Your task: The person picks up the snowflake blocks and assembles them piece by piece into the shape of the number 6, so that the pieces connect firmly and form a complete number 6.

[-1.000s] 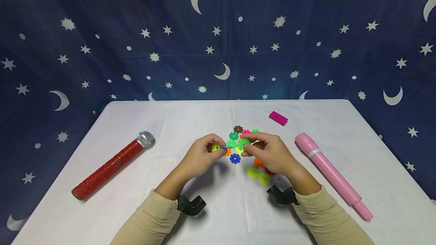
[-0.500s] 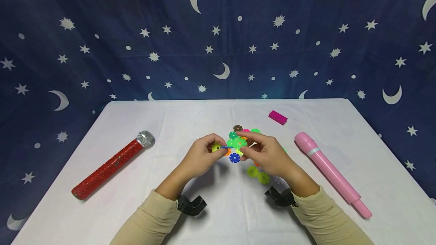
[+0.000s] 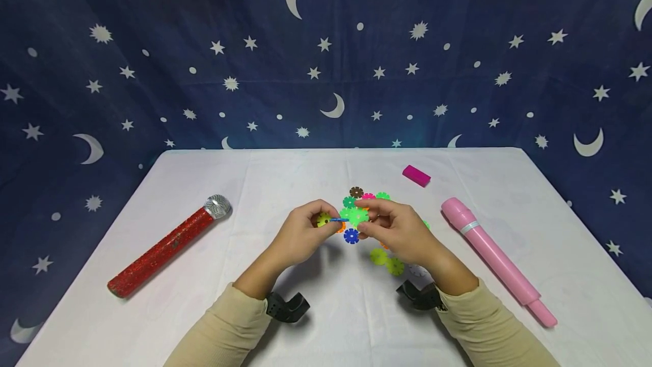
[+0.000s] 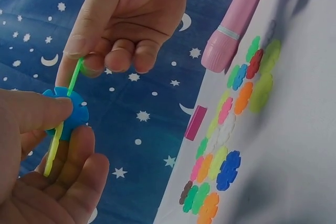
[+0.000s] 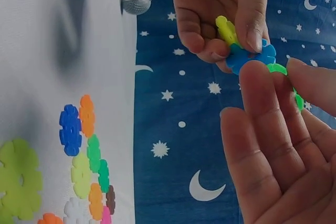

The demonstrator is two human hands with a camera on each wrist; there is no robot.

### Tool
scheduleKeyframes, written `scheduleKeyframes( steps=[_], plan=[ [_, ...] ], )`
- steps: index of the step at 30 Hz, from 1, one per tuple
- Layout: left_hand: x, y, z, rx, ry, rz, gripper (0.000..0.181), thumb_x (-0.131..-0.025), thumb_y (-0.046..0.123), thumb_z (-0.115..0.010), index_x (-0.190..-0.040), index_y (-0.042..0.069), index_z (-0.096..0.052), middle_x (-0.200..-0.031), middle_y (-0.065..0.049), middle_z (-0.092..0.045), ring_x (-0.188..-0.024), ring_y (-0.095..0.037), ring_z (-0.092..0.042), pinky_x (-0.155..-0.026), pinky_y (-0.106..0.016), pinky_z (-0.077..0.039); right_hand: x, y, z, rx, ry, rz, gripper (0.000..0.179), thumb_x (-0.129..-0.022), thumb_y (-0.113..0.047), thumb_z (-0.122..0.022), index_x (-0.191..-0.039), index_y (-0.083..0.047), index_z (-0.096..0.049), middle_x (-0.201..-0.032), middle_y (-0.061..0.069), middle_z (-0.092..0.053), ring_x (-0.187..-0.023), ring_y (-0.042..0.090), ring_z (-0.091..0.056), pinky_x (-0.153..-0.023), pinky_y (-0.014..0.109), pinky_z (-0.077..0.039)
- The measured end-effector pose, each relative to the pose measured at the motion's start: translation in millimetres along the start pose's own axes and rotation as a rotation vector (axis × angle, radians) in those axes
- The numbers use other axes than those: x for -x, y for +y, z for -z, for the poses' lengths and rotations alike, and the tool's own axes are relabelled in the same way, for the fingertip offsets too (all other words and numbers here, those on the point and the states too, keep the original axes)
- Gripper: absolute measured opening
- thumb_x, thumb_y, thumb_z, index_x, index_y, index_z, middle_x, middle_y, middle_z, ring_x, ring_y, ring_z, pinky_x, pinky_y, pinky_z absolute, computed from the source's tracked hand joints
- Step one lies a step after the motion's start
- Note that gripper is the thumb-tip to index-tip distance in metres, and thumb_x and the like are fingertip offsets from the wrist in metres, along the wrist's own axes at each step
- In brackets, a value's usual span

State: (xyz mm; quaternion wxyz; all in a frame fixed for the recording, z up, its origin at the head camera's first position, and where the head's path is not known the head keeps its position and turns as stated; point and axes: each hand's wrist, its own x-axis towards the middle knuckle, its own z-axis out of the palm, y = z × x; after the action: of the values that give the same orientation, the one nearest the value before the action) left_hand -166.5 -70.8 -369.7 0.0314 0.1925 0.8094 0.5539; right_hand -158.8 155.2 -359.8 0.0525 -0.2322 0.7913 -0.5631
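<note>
My left hand (image 3: 304,228) pinches a blue notched plastic disc (image 4: 79,113) between thumb and fingers. A yellow notched disc (image 4: 53,156) is slotted into it at an angle on the palm side. Opposite, my right hand (image 3: 402,230) pinches a bright green notched disc (image 3: 359,216) by its edge. In the left wrist view the green disc meets the blue disc's rim; whether their slots are locked I cannot tell. Both hands are raised above the table. In the right wrist view, fingers hide part of the green disc.
Several loose notched discs, among them a dark blue one (image 3: 351,235) and a brown one (image 3: 356,192), lie below the hands. A red microphone (image 3: 170,245) lies at the left, a pink tube (image 3: 499,262) at the right. A magenta block (image 3: 416,175) sits farther back.
My right hand has shifted slightly left, bringing the green disc up to the blue one and turning it a little. The left hand stays almost still, with its hold unchanged.
</note>
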Motion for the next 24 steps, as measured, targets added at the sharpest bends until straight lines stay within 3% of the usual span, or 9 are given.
scheduleKeyframes(
  steps=[10,19,24],
  plan=[
    [1.1,-0.5,-1.7,0.037,-0.003,-0.002,0.005,-0.09,0.011,-0.073,-0.094,0.009,-0.072,-0.078,0.001,-0.061,-0.062,-0.014,-0.044,-0.054,-0.024,-0.036,1.1,1,-1,-0.077,-0.033,0.017,0.043,-0.092,0.003,-0.068,-0.131,0.014,-0.055,-0.087,0.011,-0.062,-0.085,0.037,-0.071,-0.08,0.028,-0.057],
    [2.8,-1.9,-5.3,0.109,0.018,-0.01,0.004,-0.091,0.006,-0.072,-0.094,0.004,-0.072,-0.089,-0.002,-0.068,-0.069,-0.016,-0.05,-0.059,-0.024,-0.041,-0.1,1,-11,-0.017,0.045,0.074,0.041,-0.089,0.004,-0.072,-0.126,0.015,-0.059,-0.082,0.006,-0.067,-0.08,0.029,-0.073,-0.076,0.029,-0.058],
    [0.4,-2.2,-6.5,0.118,-0.026,-0.021,0.009,-0.096,0.011,-0.067,-0.098,0.002,-0.066,-0.093,-0.004,-0.066,-0.077,-0.017,-0.054,-0.067,-0.027,-0.044,-1.1,3,-3,0.028,0.04,0.074,0.048,-0.088,0.001,-0.074,-0.132,0.009,-0.057,-0.09,0.007,-0.065,-0.082,0.022,-0.071,-0.072,0.026,-0.056]
  ],
)
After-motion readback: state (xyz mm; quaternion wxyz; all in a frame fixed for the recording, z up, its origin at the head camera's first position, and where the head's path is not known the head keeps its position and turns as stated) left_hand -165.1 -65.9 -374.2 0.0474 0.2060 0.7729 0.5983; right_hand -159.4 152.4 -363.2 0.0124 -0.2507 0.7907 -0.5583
